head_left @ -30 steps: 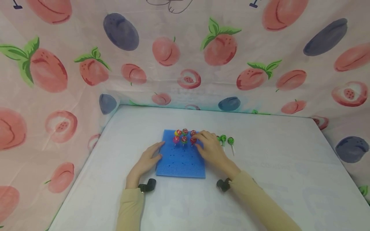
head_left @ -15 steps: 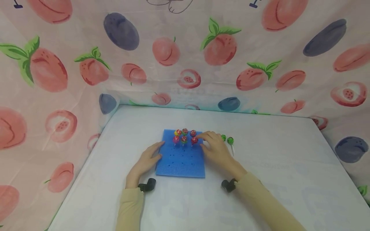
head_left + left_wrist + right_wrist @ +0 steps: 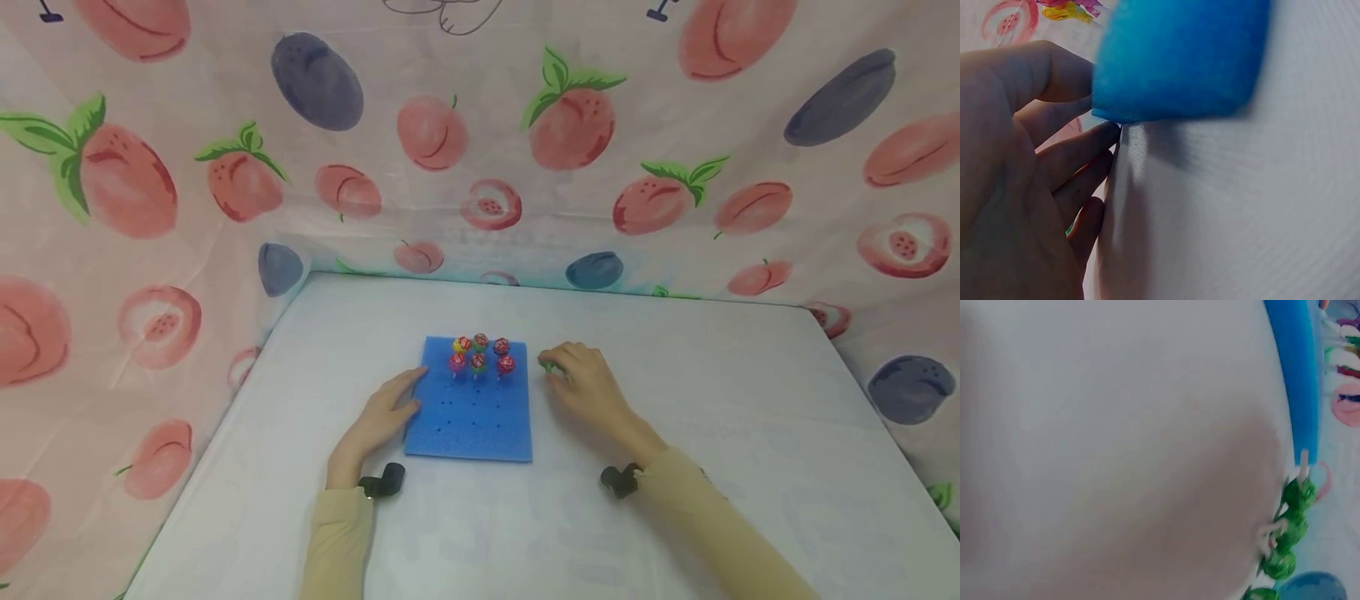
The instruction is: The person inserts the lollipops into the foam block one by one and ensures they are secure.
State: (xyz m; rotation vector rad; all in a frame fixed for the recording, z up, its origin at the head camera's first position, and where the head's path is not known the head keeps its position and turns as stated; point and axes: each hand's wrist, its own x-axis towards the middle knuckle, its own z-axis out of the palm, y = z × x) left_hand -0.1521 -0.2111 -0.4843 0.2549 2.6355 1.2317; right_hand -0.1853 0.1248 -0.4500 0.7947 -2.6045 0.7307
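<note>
A blue foam board (image 3: 465, 442) with small holes lies on the white table. Several wrapped lollipops stand in its far part, among them a red lollipop (image 3: 506, 364) at the right. My left hand (image 3: 384, 410) rests against the board's left edge, fingers extended; the left wrist view shows its fingertips by the board's corner (image 3: 1179, 69). To the right of the board, my right hand (image 3: 585, 383) is curved over a green lollipop (image 3: 553, 367). The right wrist view shows several green lollipops (image 3: 1290, 528) in a row, without the fingers; whether one is pinched I cannot tell.
White cloth covers the table (image 3: 735, 400). A fruit-patterned curtain (image 3: 480, 125) hangs along the back and sides. A black wrist camera (image 3: 385, 481) sits on the left wrist and another black wrist camera (image 3: 620, 481) on the right.
My right hand has let go of the red lollipop, which now stands in the board, and has moved right to the green lollipops, covering them. The left hand has stayed put.
</note>
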